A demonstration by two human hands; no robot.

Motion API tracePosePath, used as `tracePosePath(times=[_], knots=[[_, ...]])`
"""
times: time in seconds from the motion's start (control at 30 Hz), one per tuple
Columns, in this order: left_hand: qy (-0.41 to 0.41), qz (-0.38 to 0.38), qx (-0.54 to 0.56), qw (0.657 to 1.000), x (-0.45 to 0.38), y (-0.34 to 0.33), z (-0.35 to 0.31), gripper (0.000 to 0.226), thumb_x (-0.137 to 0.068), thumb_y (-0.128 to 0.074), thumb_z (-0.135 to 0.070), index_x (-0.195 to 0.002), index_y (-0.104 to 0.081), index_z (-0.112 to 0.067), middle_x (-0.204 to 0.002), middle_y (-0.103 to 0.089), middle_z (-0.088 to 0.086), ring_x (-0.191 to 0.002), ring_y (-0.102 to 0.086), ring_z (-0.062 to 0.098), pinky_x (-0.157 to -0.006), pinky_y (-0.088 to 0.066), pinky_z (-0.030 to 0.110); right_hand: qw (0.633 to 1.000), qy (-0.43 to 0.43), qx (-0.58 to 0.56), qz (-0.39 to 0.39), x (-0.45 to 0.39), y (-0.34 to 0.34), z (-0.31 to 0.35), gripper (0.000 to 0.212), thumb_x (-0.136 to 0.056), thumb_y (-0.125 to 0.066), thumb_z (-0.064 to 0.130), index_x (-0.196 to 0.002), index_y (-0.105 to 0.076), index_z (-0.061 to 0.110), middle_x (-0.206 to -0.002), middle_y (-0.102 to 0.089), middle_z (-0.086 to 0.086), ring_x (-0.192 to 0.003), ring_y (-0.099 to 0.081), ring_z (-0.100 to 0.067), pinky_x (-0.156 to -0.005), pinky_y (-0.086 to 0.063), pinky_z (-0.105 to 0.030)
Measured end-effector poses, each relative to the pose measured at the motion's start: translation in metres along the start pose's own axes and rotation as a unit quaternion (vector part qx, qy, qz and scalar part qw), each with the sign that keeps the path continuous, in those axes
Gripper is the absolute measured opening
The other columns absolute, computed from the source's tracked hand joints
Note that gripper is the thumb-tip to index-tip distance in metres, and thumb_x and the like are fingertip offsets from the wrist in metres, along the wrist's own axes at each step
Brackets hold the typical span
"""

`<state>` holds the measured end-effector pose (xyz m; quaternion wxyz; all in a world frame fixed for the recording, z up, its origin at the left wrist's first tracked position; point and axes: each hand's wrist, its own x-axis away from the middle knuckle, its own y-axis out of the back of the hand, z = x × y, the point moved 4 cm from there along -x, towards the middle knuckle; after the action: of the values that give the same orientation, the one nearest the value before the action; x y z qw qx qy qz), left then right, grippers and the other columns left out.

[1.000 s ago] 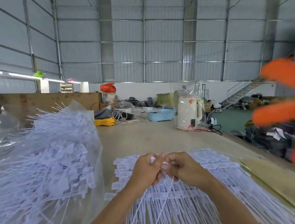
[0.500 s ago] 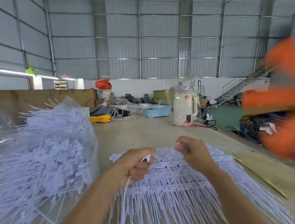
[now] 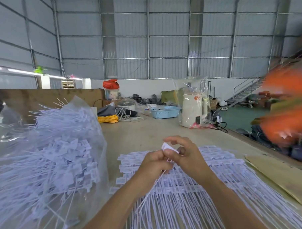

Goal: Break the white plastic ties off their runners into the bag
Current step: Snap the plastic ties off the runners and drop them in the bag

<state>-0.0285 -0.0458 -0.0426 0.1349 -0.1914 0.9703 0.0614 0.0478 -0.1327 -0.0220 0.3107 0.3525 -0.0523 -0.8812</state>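
Head view: I hold both hands together above the stack of runners [image 3: 210,186] near the table's front edge, so the work sits just beside the bag [image 3: 50,153] at the left edge. My left hand [image 3: 153,163] grips a tie's strap; my right hand [image 3: 185,154] pinches its white tag [image 3: 166,146]. The break point is hidden between my fingers. An orange blur [image 3: 288,108] at the right is unidentifiable.

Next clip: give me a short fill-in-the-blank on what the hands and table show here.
1. Both hands, left hand and right hand, pinch one white ____.
2. The clear bag of loose ties stands on the person's ____ side.
3. The basket at the table's far end is light ____.

Missing words: tie; left; blue
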Motion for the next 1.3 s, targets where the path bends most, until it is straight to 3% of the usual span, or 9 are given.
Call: tracePosePath(times=[0.2, 0.37, 0.57, 0.73, 0.87, 0.97, 1.1, 1.17, 1.3], knots=[[0.006, -0.066, -0.044, 0.997, 0.001, 0.002, 0.007, 0.035, -0.082, -0.059, 0.014, -0.111, -0.046, -0.001, -0.089, -0.063, 0.015, -0.078, -0.059, 0.016, -0.071, -0.049, 0.026, 0.999, -0.019, 0.024, 0.017, 0.000, -0.003, -0.009, 0.012, -0.084, -0.067, 0.006, -0.089, -0.069, 0.017, -0.091, -0.065, -0.006, -0.075, -0.061, -0.020, -0.067, -0.051, -0.031], [0.027, -0.034, -0.144, 0.989, 0.003, 0.000, 0.018, 0.015, -0.095, -0.053, -0.005, -0.082, -0.053, -0.012, -0.061, -0.061, 0.003, -0.046, -0.055, 0.006, -0.052, -0.047, 0.022, 0.999, -0.011, 0.033, -0.039, 0.000, 0.004, -0.015, 0.005, -0.083, -0.066, 0.005, -0.083, -0.066, 0.000, -0.074, -0.063, -0.009, -0.062, -0.051, -0.015, -0.059, -0.041, -0.025], [-0.127, -0.167, -0.148, 0.967, 0.004, 0.009, -0.030, 0.027, -0.098, -0.048, -0.011, -0.076, -0.062, -0.016, -0.054, -0.054, -0.008, -0.045, -0.044, 0.002, -0.050, -0.037, 0.018, 0.986, -0.025, -0.097, -0.134, 0.001, 0.015, -0.014, 0.012, -0.094, -0.053, 0.028, -0.092, -0.062, 0.022, -0.072, -0.061, 0.008, -0.052, -0.054, -0.006, -0.046, -0.044, -0.022], [-0.274, -0.318, -0.011, 0.908, 0.031, 0.058, -0.112, 0.029, -0.101, -0.043, -0.015, -0.080, -0.063, -0.019, -0.053, -0.047, -0.010, -0.047, -0.039, 0.000, -0.046, -0.032, 0.013, 0.996, -0.059, 0.001, -0.074, 0.004, 0.006, -0.034, 0.007, -0.095, -0.051, 0.028, -0.094, -0.056, 0.023, -0.094, -0.058, -0.001, -0.056, -0.057, -0.014, -0.045, -0.043, -0.015], [-0.339, -0.353, -0.170, 0.855, 0.067, 0.118, -0.150, 0.026, -0.099, -0.046, -0.018, -0.083, -0.065, -0.028, -0.052, -0.048, -0.016, -0.051, -0.041, -0.002, -0.051, -0.035, 0.012, 0.997, -0.068, 0.032, -0.026, 0.005, -0.003, -0.037, 0.013, -0.092, -0.055, 0.025, -0.103, -0.057, 0.016, -0.098, -0.056, -0.004, -0.064, -0.058, -0.020, -0.043, -0.041, -0.010], [-0.259, -0.394, -0.433, 0.768, 0.090, 0.175, -0.127, 0.020, -0.093, -0.048, -0.017, -0.086, -0.067, -0.016, -0.063, -0.045, -0.004, -0.064, -0.044, 0.017, -0.060, -0.036, 0.030, 0.996, -0.069, 0.056, -0.022, 0.004, -0.005, -0.035, 0.020, -0.092, -0.057, 0.025, -0.108, -0.057, 0.014, -0.100, -0.057, -0.004, -0.067, -0.059, -0.024, -0.049, -0.044, -0.018], [0.054, -0.300, -0.668, 0.679, 0.104, 0.224, -0.055, 0.034, -0.089, -0.046, -0.001, -0.120, -0.059, 0.001, -0.106, -0.051, 0.023, -0.101, -0.051, 0.038, -0.084, -0.042, 0.037, 0.993, -0.067, 0.097, -0.001, 0.006, -0.009, -0.036, 0.022, -0.091, -0.057, 0.030, -0.108, -0.058, 0.017, -0.099, -0.057, 0.000, -0.072, -0.061, -0.026, -0.058, -0.045, -0.025], [0.197, -0.234, -0.734, 0.607, 0.107, 0.228, -0.034, 0.035, -0.092, -0.042, -0.012, -0.125, -0.048, -0.001, -0.120, -0.046, 0.019, -0.116, -0.044, 0.034, -0.095, -0.039, 0.036, 0.990, -0.054, 0.128, 0.005, 0.006, -0.009, -0.036, 0.022, -0.090, -0.059, 0.029, -0.108, -0.060, 0.016, -0.096, -0.057, 0.001, -0.071, -0.061, -0.022, -0.059, -0.043, -0.024], [0.273, -0.252, -0.746, 0.553, 0.104, 0.213, -0.047, 0.037, -0.094, -0.043, -0.022, -0.127, -0.044, -0.006, -0.132, -0.036, 0.014, -0.124, -0.034, 0.032, -0.100, -0.036, 0.044, 0.982, -0.011, 0.188, -0.008, 0.006, -0.006, -0.037, 0.021, -0.089, -0.061, 0.024, -0.105, -0.063, 0.011, -0.091, -0.056, 0.001, -0.068, -0.053, -0.006, -0.059, -0.037, -0.019]])
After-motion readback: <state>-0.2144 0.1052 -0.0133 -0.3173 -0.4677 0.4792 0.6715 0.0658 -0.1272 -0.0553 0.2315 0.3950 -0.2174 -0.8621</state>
